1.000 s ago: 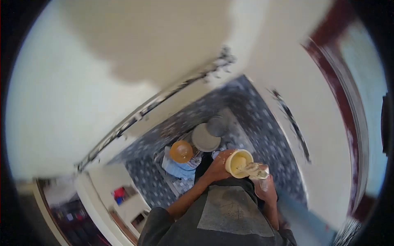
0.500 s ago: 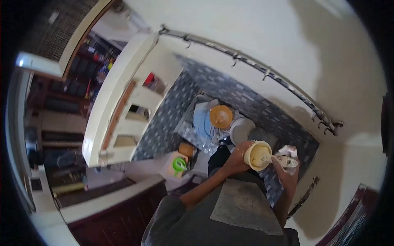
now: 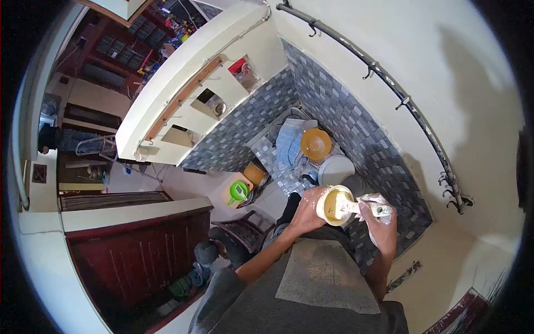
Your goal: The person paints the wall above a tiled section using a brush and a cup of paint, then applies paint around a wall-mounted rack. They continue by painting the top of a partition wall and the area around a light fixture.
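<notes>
My left hand [image 3: 306, 212] is closed around a small cream-coloured tub [image 3: 326, 214] with a little pale paint inside, its mouth tilted toward me. Smears of the same paint mark the fingers. In my right hand [image 3: 384, 234] is a paintbrush [image 3: 360, 207], gripped by its pale, paint-covered handle, which has a hole near its end. The brush head reaches over the tub's rim into its mouth. Whitish paint also coats parts of the right fingers.
Below stand an orange basin [image 3: 316, 144], a white bucket [image 3: 336, 170] and a blue cloth [image 3: 289, 142] on a tiled ledge. A green dipper [image 3: 238, 191] lies on the left. A black rail with hooks [image 3: 384, 78] runs along the wall. A person crouches by the door [image 3: 139, 256].
The view has shifted, bringing the door and a crouching person into sight. The brush now sits further over the tub's mouth. Both hands keep their holds.
</notes>
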The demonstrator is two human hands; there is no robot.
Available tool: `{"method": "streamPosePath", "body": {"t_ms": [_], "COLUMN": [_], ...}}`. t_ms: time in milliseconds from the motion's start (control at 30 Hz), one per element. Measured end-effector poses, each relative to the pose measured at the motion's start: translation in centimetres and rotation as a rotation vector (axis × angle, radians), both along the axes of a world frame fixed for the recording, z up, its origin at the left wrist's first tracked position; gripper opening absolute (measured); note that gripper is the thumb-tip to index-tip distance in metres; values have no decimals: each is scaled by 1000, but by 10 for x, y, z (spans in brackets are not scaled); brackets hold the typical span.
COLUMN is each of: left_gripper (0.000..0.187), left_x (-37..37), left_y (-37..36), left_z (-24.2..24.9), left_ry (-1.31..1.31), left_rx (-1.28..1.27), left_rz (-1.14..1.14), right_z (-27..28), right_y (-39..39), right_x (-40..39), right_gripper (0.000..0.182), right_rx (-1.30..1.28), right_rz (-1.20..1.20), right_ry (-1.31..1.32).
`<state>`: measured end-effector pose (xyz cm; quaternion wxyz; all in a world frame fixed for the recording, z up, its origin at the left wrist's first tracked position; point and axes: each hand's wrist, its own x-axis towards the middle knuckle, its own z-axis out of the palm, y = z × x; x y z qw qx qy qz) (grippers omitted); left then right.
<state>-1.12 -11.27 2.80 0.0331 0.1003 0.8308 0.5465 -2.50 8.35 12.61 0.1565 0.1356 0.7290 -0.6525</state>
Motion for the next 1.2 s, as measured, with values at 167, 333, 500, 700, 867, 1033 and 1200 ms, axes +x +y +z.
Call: {"method": "streamPosePath", "body": {"t_ms": [167, 333, 500, 700, 867, 1033, 1200], "left_gripper": [47, 49, 58, 62, 59, 59, 68], "left_x": [-2, -16, -30, -88, -156, -199, -218], "left_y": [-13, -43, -80, -150, -219, -280, -296], "left_z": [8, 10, 3, -26, -21, -24, -32], "left_ry": [153, 118, 102, 261, 321, 277, 293], "left_rx": [16, 29, -48, -74, -14, -153, -128], "left_rz": [157, 109, 85, 74, -16, -74, -143], "right_z": [13, 2, -7, 2, -16, 6, 20], "right_y": [-25, -47, -75, -162, -234, -265, -284], "right_x": [1, -7, -33, -69, -102, -138, -145], "right_gripper": [21, 20, 28, 23, 15, 14, 17], "right_rx": [-25, -63, -34, -29, -83, -68, 56], "right_rz": [-10, -24, 89, -148, -383, -248, -403], "right_ry": [69, 132, 92, 122, 125, 163, 150]}}
